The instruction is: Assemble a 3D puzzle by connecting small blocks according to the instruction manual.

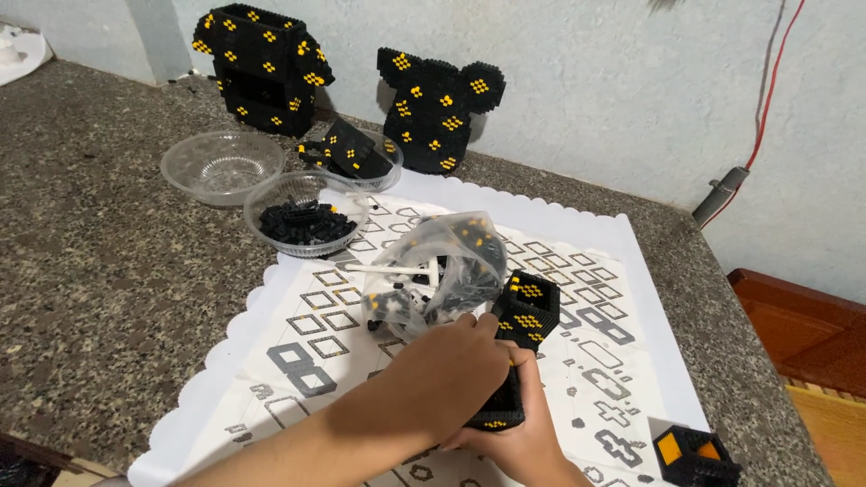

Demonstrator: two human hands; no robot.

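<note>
Head view: both hands [469, 383] grip a black-and-yellow brick model [518, 338].

Block piece [521, 335] at lower centre: black with yellow dot clusters. Two built block pieces at top, one upper left [262, 68], one top centre [436, 108]: black, same yellow clusters. Small piece [695, 455] lower right: black with orange faces. Table [99, 261]: speckled grey-brown granite. Sheet [586, 243]: white, scalloped edge, grey and black printed outlines. Bowls: clear plastic, one [302, 216] full of black bricks. Bag [442, 266]: clear, black and yellow bits, white sticks. Wall: pale grey, red wire [767, 99] upper right.
</note>
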